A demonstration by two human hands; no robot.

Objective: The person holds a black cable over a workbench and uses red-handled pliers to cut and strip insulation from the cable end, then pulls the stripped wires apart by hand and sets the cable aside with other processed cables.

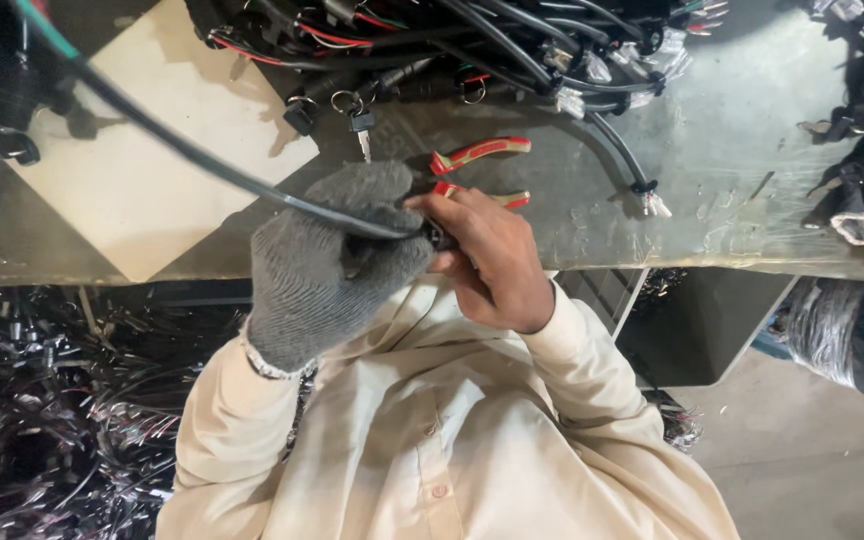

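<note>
Gloved left hand grips a black cable; bare right hand pinches its end at the table edge, red-handled pliers and a tangled wire pile just beyond

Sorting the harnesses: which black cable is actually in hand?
The black cable running from upper left into the gloved left hand; the others lie piled on the bench.

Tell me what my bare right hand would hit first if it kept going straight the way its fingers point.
Probably the gloved left hand: the right hand points its fingers at it, both already meeting on the black cable.
</note>
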